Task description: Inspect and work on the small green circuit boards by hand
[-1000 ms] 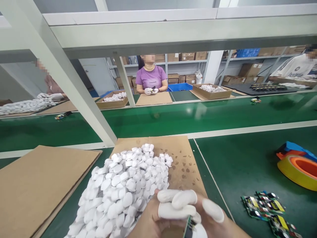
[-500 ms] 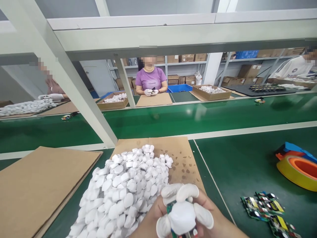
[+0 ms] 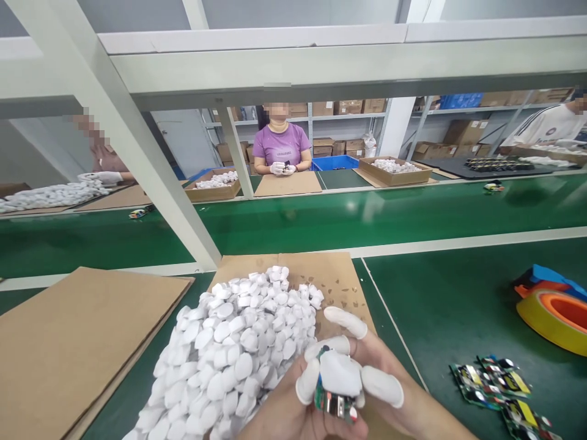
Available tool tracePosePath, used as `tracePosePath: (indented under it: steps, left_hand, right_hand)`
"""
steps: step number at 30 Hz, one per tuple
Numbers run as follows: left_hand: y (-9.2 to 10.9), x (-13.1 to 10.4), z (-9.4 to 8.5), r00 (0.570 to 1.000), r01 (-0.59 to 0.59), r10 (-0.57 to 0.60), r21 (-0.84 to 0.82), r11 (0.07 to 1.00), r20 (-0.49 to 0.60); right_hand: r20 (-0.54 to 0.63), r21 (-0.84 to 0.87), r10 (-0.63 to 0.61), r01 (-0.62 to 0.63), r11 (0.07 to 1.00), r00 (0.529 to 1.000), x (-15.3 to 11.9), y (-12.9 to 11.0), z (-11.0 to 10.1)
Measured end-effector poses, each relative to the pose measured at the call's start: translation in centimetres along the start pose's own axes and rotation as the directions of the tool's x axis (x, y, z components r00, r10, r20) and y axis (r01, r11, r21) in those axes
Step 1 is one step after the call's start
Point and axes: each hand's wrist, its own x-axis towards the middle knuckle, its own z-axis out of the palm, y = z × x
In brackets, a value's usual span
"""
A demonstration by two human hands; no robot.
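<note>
Low in the middle of the view, my left hand (image 3: 306, 374) grips a small green circuit board (image 3: 335, 404) between its covered thumb and finger. Over the board's upper part lies a rounded white pad (image 3: 340, 373). My right hand (image 3: 378, 360) is at the board's right side, its index finger stretched up and apart, its thumb close against the pad's edge. Its lower fingers are partly hidden. White finger cots cover several fingertips. Left of my hands spreads a heap of similar white pads (image 3: 229, 357) on a cardboard sheet (image 3: 337, 275).
Several circuit boards (image 3: 493, 379) lie at right, below tape rolls (image 3: 541, 318). Stacked cardboard (image 3: 92, 342) lies at left. Behind runs a green conveyor belt (image 3: 298, 226) with a slanting white post (image 3: 151, 153). Co-workers, one in a purple shirt (image 3: 282, 146), sit beyond it.
My right index finger has lifted off the pad and stretched upward. The board has tilted so more of its components show. Small boards on the conveyor have shifted right, as has the whole view slightly.
</note>
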Motion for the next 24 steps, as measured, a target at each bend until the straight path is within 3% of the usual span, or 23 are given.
tracePosePath:
  steps: [2,7,12,16,21,24]
  left_hand:
    - [0.2,-0.1,0.3,1.0,-0.007,0.007,0.027,1.0,0.013]
    - [1.0,0.1,2.0,0.996,-0.003,0.01,0.083,0.997,-0.085]
    - [1.2,0.1,2.3,0.984,0.05,-0.035,0.087,0.995,-0.174]
    - [1.3,0.2,2.6,0.992,0.029,-0.014,0.117,0.993,-0.126]
    - [1.4,0.4,2.6,0.994,0.044,-0.024,0.191,0.981,-0.106]
    - [1.3,0.3,2.1,0.998,0.005,0.016,0.312,0.95,-0.065]
  right_hand:
    - [0.007,-0.031,0.005,-0.005,1.0,1.0,-0.1,-0.1,0.2]
    - [-0.021,-0.239,0.032,-0.036,0.97,0.999,-0.1,-1.0,0.6]
    - [0.033,-0.376,-0.035,0.045,0.926,0.999,0.0,-1.6,0.4]
    - [0.014,-0.396,-0.025,0.029,0.918,1.0,-0.2,-1.5,0.4]
    - [0.017,-0.202,0.03,-0.026,0.979,0.999,-0.3,-1.2,1.0]
    - [0.02,-0.337,0.008,-0.001,0.941,1.0,-0.1,-1.1,1.0]
